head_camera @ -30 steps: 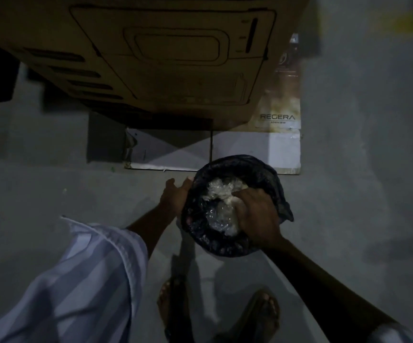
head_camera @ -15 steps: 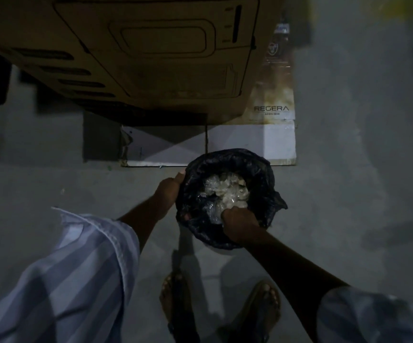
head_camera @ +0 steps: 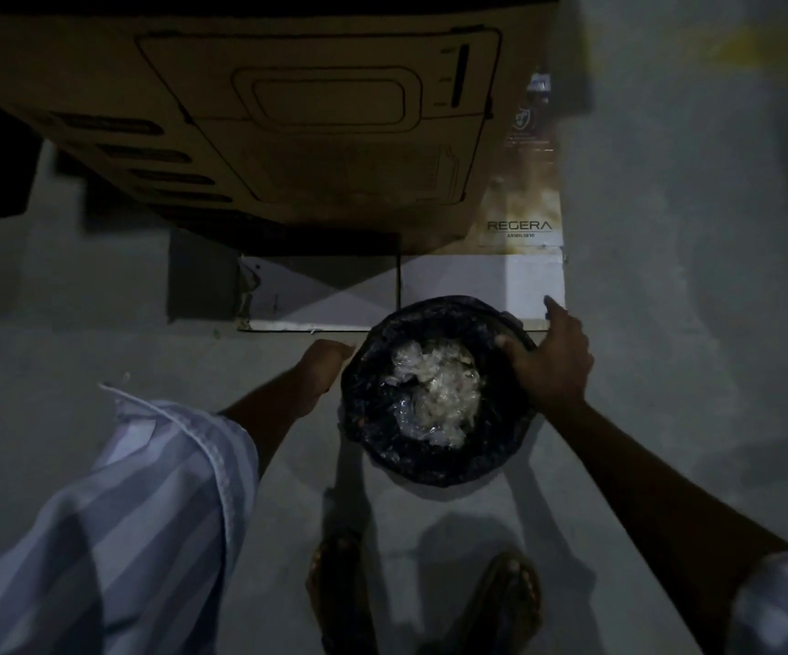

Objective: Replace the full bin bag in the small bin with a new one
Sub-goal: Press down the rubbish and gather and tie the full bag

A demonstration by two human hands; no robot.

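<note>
Bin apparently hidden under bag.

Right hand: off the near rim of the bin bag and over to the far right rim, thumb hooked on the black plastic, fingers spread down the outside.
Rubbish: the pale crumpled plastic in the bag is now fully in view, with no hand over it.
Left hand: a touch lower on the left side of the bag; grip hard to make out in this dim light.
</note>
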